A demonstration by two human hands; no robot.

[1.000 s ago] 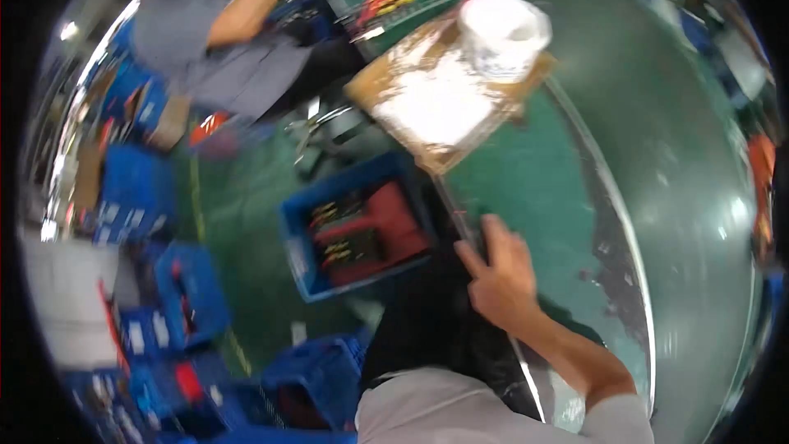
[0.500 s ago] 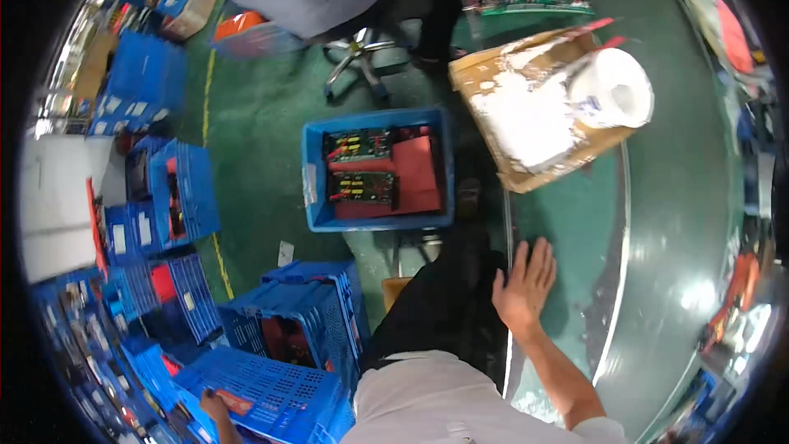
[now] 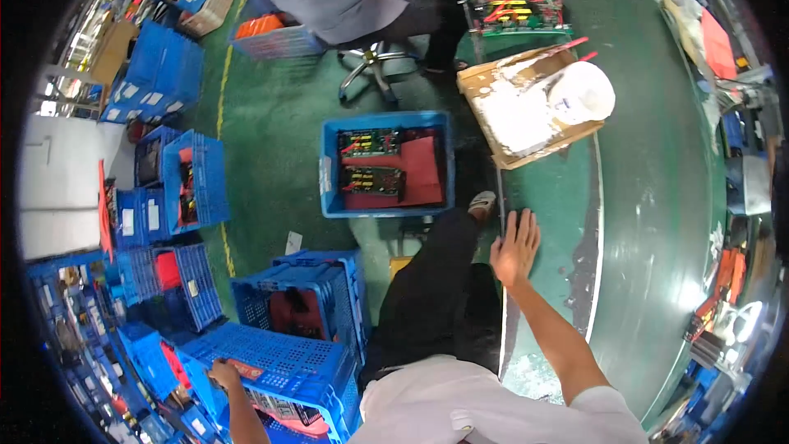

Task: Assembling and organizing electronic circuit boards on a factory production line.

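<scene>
At my left side, my left grip [image 3: 224,374] curls on the rim of a stiff-looking, probably heavy blue crate [image 3: 283,351], likely its best handhold, while my right grip [image 3: 514,256] rests open on the green surface [image 3: 559,197].

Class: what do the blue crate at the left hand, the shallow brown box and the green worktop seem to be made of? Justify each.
Blue crate: probably moulded plastic, satin finish; even colour and regular perforations suggest it.
Brown box: apparently cardboard, matt; plain tan walls.
Green worktop: smooth and glossy, with glare; perhaps vinyl or rubber, but the look leaves that open.
</scene>
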